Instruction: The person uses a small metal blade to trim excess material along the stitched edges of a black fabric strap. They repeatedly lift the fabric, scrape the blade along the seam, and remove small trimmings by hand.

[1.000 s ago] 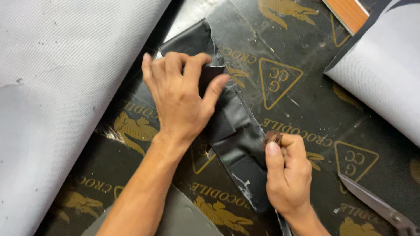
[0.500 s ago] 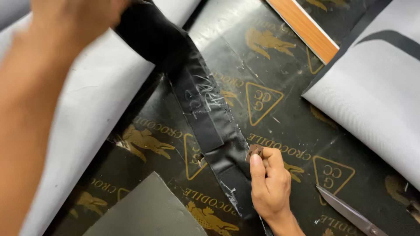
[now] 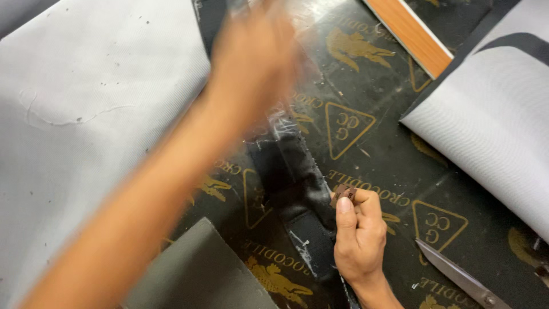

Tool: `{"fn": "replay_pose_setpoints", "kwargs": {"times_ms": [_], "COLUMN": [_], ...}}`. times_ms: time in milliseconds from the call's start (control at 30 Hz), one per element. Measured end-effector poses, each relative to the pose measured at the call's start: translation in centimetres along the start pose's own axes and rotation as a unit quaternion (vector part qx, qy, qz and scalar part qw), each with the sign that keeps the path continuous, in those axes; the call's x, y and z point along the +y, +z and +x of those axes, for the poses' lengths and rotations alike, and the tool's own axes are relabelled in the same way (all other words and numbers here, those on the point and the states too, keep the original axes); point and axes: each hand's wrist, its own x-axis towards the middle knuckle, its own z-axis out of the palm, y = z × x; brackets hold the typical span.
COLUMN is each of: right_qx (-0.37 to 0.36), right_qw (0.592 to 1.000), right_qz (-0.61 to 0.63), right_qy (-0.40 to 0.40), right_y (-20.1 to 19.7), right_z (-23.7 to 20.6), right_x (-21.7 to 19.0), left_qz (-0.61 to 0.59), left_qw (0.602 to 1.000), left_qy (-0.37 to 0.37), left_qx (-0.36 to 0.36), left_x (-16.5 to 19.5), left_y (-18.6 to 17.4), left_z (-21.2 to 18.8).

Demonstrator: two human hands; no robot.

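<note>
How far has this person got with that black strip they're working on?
Partly done, it seems: the black strip lies on the dark printed surface and already bears whitish scuffed patches. In hand: the right hand pinches a small brown piece against the strip's edge, while the blurred left hand is at its upper end. Much of the strip looks unmarked. The scissors lie untouched.

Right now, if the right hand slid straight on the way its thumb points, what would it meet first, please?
The right hand, pinching a small brown piece, points up the black strip. It would probably run along that strip toward the blurred left hand; depth is unclear.
</note>
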Motion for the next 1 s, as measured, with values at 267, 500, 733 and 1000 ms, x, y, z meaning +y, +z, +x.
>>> {"fn": "replay_pose_setpoints", "kwargs": {"times_ms": [267,500,733,1000], "right_qx": [-0.020,0.029,0.047,-0.025], "right_qw": [1.000,0.980,0.968,0.958], "right_qz": [0.013,0.136,0.176,0.244], "right_qy": [-0.008,0.143,0.170,0.152], "right_y": [-1.2,-5.2,-5.7,-4.8], "right_z": [-0.3,-6.1,-5.4,1.8], "right_x": [-0.3,-0.3,1.0,0.4], "left_qz": [-0.273,-0.394,-0.414,-0.419], "left_qw": [0.921,0.859,0.841,0.856], "left_qy": [-0.232,-0.270,-0.235,-0.245], "left_qx": [-0.150,-0.184,-0.259,-0.179], "left_x": [14.2,20.0,20.0,18.7], "left_y": [-5.0,-6.4,-6.4,-4.6], "left_z": [-6.4,-8.0,-8.4,-9.6]}}
